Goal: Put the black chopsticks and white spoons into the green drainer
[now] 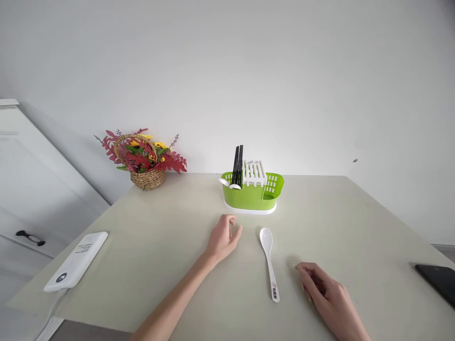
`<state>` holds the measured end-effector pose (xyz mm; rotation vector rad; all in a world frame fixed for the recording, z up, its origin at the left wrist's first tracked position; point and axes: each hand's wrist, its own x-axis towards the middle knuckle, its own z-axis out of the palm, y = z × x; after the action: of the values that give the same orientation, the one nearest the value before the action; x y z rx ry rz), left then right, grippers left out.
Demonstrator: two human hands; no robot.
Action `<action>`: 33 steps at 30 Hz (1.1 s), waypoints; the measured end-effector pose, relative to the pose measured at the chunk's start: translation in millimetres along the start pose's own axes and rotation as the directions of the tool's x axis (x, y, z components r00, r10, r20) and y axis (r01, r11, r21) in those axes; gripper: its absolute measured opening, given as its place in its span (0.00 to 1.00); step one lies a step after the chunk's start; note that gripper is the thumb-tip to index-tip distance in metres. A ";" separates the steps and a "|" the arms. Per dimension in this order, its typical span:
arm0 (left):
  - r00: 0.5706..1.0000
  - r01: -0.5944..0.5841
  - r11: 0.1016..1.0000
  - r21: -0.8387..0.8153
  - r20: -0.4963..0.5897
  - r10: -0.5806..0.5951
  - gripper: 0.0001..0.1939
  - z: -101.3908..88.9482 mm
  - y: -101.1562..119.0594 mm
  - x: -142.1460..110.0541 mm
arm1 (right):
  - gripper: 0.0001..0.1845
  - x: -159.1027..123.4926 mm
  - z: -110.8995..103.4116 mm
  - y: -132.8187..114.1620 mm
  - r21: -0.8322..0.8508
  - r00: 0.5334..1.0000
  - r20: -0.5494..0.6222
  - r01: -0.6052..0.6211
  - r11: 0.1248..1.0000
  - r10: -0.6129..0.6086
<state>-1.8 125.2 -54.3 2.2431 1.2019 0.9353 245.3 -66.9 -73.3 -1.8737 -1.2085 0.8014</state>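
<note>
On the table, a white spoon (268, 260) lies with its bowl pointing away from me and a small printed mark near the handle's end. Left of its bowl is my left hand (223, 237), empty, with fingers bent and thumb apart. My right hand (329, 296) rests to the right of the handle, loosely curled, thumb and forefinger tips close together, nothing seen in it. Neither hand touches the spoon. Beyond my left hand stands a green cutlery holder (245, 198) on a white base. Black chopsticks (237, 166) stand in its left part beside white spoons (234, 186).
A white slotted rack (254, 172) tops the holder's middle. At the back left is a wicker basket (147, 180) of red and yellow flowers. A white power bank (76, 260) with a cable lies left; a black phone (437, 282) lies at the right edge.
</note>
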 end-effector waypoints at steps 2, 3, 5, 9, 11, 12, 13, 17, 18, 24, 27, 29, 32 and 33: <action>0.996 -0.032 0.997 0.075 0.083 0.025 0.14 12.2 14.0 -1.6 | 0.27 2.6 -1.6 5.0 -0.027 1.000 0.029 -0.002 1.000 0.003; 0.993 -0.036 0.994 0.103 0.118 0.024 0.16 16.7 22.3 -0.5 | 0.27 3.5 -1.9 6.9 -0.037 1.000 0.029 -0.003 0.999 0.004; 0.983 -0.025 0.985 0.169 0.183 -0.007 0.22 23.9 40.7 3.2 | 0.27 4.3 -1.6 9.3 -0.046 1.000 0.020 -0.003 0.999 0.004; 0.950 -0.075 0.922 0.379 0.307 -0.049 0.31 36.7 78.8 7.6 | 0.29 3.6 0.7 8.8 -0.017 1.000 0.014 0.011 1.000 -0.010; 0.932 -0.123 0.884 0.450 0.358 -0.053 0.26 43.1 94.4 5.8 | 0.29 3.2 1.6 7.2 -0.002 1.000 0.005 0.022 1.000 -0.022; 0.926 -0.137 0.869 0.476 0.372 -0.058 0.22 45.9 100.5 4.0 | 0.30 3.1 1.9 6.3 0.000 1.000 0.002 0.025 1.000 -0.025; 0.923 -0.148 0.854 0.499 0.380 -0.062 0.18 47.9 105.4 1.9 | 0.30 3.1 2.1 5.5 0.003 1.000 -0.008 0.027 1.000 -0.027; 0.901 -0.228 0.799 0.556 0.431 -0.043 0.15 44.1 111.0 -6.1 | 0.29 1.8 2.3 2.2 0.023 0.999 -0.044 0.028 0.999 -0.027; 0.891 -0.253 0.788 0.561 0.452 -0.035 0.17 39.5 108.9 -7.2 | 0.29 1.0 2.5 0.9 0.025 0.999 -0.046 0.024 0.999 -0.023; 0.943 -0.131 0.914 0.385 0.332 -0.004 0.19 -18.5 84.5 -1.0 | 0.27 -7.7 7.8 -11.1 0.043 0.990 -0.141 -0.001 0.999 0.007; 0.992 -0.100 0.981 0.169 0.088 0.086 0.19 -61.5 82.1 17.4 | 0.28 -9.0 9.0 -13.3 0.050 0.991 -0.132 -0.007 0.999 0.013; 0.978 -0.151 0.984 0.092 -0.130 0.162 0.20 -90.7 85.3 39.2 | 0.27 -7.5 7.5 -11.5 0.044 0.994 -0.107 -0.016 0.999 0.021; 0.851 -0.217 0.966 0.139 -0.459 0.257 0.24 -127.2 87.1 84.2 | 0.27 -3.3 3.0 -6.1 0.012 0.998 -0.050 -0.023 1.000 0.024; 0.806 -0.237 0.958 0.162 -0.519 0.287 0.26 -135.7 85.1 101.0 | 0.27 -1.9 1.6 -4.5 0.002 0.999 -0.027 -0.020 1.000 0.020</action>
<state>-13.3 172.3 128.7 2.3327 1.1770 1.7481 241.3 -67.0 -70.1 -1.8922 -1.1740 0.7846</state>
